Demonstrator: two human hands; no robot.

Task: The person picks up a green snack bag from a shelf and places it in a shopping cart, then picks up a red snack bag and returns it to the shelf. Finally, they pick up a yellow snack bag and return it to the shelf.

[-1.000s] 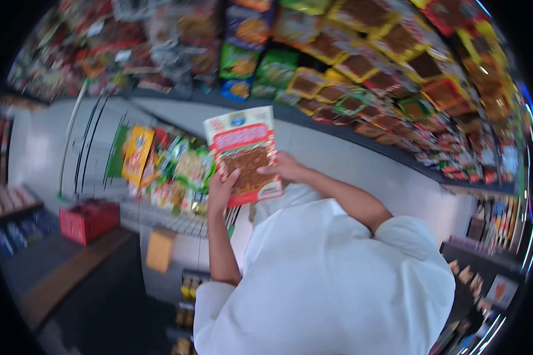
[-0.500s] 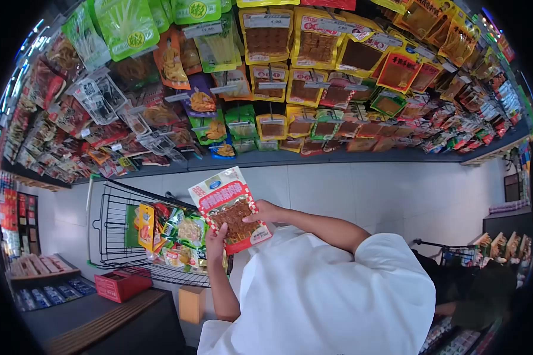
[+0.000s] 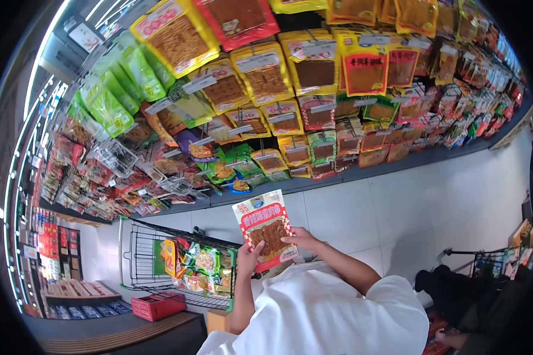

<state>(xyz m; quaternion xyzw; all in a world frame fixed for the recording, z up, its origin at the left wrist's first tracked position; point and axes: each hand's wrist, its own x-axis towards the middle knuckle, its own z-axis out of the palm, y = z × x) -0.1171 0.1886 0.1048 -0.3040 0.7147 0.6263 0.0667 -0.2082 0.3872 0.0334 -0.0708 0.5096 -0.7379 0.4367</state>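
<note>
Shop aisle, snack packet point(image 3: 267, 229) between left hand point(image 3: 250, 258) and right hand point(image 3: 302, 239)

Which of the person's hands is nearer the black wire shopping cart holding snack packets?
Left. The left hand grips the red-and-white snack packet on the side facing the black wire shopping cart; the right hand holds the packet's far edge.

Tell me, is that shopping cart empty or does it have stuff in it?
Partly filled: several colourful snack packets stand at one end of the shopping cart; the rest shows bare wire.
</note>
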